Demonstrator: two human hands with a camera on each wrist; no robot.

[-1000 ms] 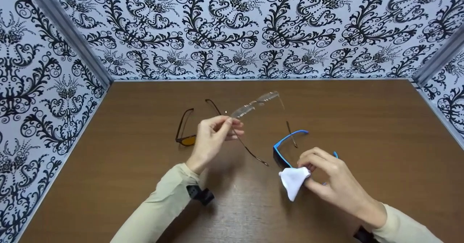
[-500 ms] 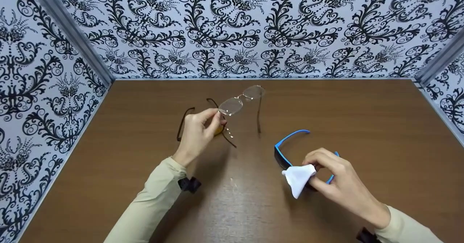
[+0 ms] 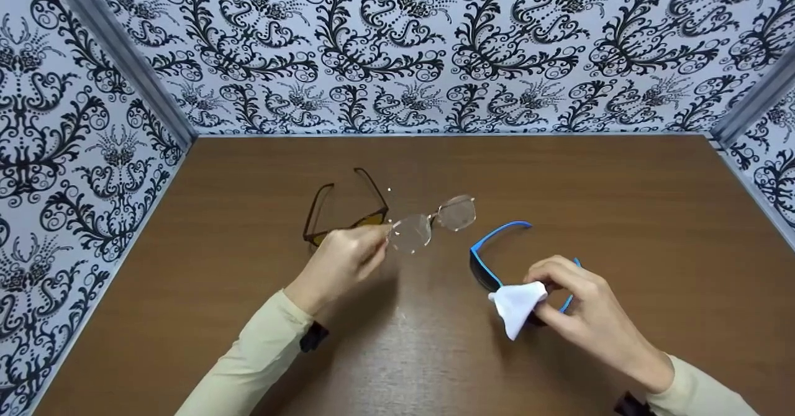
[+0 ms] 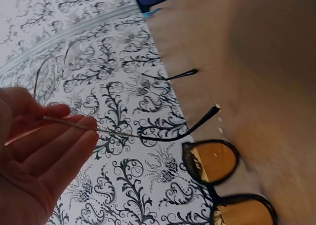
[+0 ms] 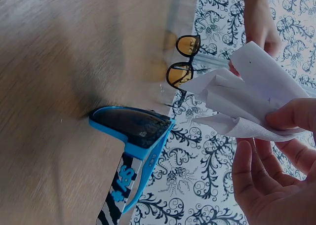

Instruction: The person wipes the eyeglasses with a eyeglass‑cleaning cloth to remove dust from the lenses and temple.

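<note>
Clear thin-framed eyeglasses [image 3: 411, 233] are pinched at one hinge corner by my left hand [image 3: 340, 261], lifted above the table with the lenses facing me. In the left wrist view a thin temple [image 4: 163, 138] with a dark tip runs out past the fingers. My right hand [image 3: 587, 313] pinches a folded white cloth [image 3: 517, 307] between thumb and fingers. Just behind that hand lie blue-framed sunglasses [image 3: 486, 271], partly hidden by the cloth and hand; the right wrist view shows their dark lens [image 5: 131, 124] and patterned temple.
Dark-framed glasses with amber lenses [image 3: 372, 218] lie behind my left hand, partly covered by it. The brown table [image 3: 590, 180] ends at a patterned back wall [image 3: 397, 49], with a patterned side wall [image 3: 56, 174] on the left.
My left hand has turned and shifted left, then lowered toward me, swinging the clear eyeglasses until their lenses face me. The right hand with the cloth has drifted only slightly right.
</note>
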